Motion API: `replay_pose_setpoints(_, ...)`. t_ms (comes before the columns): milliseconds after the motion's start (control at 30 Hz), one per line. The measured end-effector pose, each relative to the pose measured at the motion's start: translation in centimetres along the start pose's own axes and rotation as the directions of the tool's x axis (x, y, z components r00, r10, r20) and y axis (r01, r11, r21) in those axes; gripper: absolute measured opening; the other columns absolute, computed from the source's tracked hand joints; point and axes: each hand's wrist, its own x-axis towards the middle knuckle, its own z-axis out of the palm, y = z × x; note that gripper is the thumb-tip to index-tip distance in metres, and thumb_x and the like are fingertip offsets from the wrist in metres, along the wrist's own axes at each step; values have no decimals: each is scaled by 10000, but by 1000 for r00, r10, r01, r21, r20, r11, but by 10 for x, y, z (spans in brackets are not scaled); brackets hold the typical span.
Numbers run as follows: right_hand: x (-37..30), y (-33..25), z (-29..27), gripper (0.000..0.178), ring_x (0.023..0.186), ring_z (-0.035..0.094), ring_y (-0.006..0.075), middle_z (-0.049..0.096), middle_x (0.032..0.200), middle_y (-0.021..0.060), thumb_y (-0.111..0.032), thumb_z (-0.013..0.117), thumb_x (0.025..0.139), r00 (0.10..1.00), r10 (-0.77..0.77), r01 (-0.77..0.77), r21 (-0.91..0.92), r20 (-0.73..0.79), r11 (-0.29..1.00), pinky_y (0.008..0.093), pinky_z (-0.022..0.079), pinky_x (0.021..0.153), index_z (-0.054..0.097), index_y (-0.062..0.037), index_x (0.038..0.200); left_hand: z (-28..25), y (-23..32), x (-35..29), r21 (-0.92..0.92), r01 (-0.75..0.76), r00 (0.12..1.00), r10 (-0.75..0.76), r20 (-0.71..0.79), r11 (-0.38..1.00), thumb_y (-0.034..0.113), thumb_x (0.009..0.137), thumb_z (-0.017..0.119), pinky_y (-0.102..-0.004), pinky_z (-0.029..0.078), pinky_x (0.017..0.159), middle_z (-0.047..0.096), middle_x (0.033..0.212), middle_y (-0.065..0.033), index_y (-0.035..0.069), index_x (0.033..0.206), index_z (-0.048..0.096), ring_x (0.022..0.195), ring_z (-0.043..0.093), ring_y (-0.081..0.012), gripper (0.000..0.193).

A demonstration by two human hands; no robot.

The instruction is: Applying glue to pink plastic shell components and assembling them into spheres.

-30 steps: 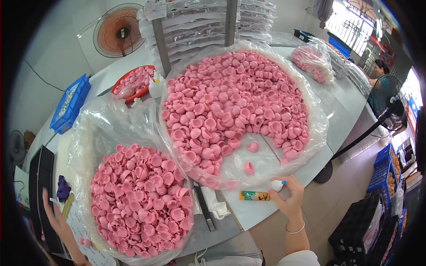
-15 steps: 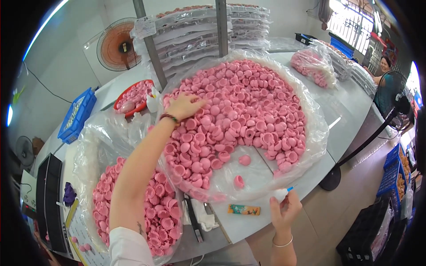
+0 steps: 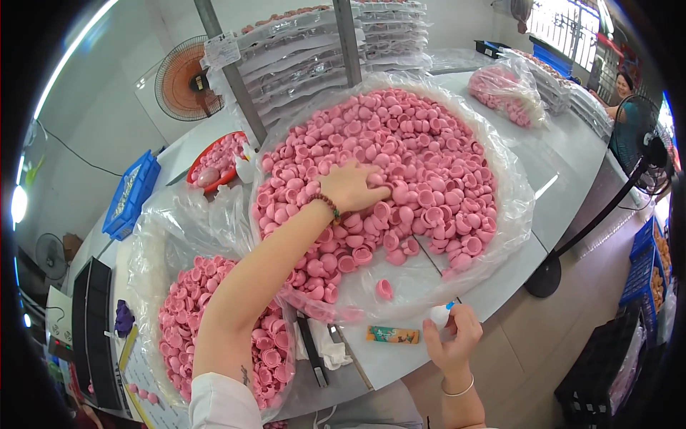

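Small pink hollow half-round pieces [image 3: 443,146] fill a large clear plastic bag [image 3: 516,196] spread wide on the table. Over the middle of this heap lies my left hand [image 3: 349,187], fingers apart and fingertips touching the pieces. No piece shows gripped in it, though its palm side is hidden. Beyond the bag's near right edge, my right hand [image 3: 455,339] is closed around a small white bottle with a blue tip [image 3: 441,314]. The fingers cover part of the bottle. One loose pink piece [image 3: 384,289] rests on the bare near part of the bag.
A second bag of pink pieces [image 3: 187,297] stands near left under my forearm. An orange-green packet [image 3: 393,334] and a black-handled tool [image 3: 312,352] lie in front. Behind are a red bowl [image 3: 230,176], stacked trays [image 3: 300,57] and metal posts. A standing fan [image 3: 547,275] is at right.
My left hand has swept right across the heap, and a loose piece near its front edge now sits against the others. My right hand has shifted slightly left with the bottle.
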Motion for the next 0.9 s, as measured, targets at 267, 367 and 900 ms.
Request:
replay_pose_setpoints(267, -1, 3, -3, 240, 469, 425, 146, 497, 598, 52, -150, 685, 610, 1000, 29, -29, -24, 1, 999, 250, 333, 410, 550, -11, 752, 17, 25, -60, 0, -321, 934, 316, -168, 947, 545, 678, 580, -457, 371, 846, 431, 1149, -158, 167, 1163, 520, 948, 421, -389, 617)
replay_pose_setpoints(367, -1, 1, -3, 238, 469, 428, 148, 510, 606, 53, -147, 686, 606, 1000, 26, -25, -16, 15, 1000, 251, 337, 413, 551, -12, 748, 16, 30, -85, 43, -384, 906, 385, -176, 922, 547, 677, 584, -484, 339, 883, 382, 1229, -187, 120, 1207, 468, 1042, 384, -421, 691)
replay_pose_setpoints(900, -2, -2, 1, 211, 477, 434, 149, 522, 612, 33, -141, 664, 589, 999, -26, 25, -43, -20, 999, 242, 337, 406, 555, -35, 735, 18, -88, -2, -63, 318, 935, -324, -144, 946, 657, 711, 449, -510, 63, 1027, 267, 1345, -227, 139, 1325, 311, 1244, 146, -464, 816)
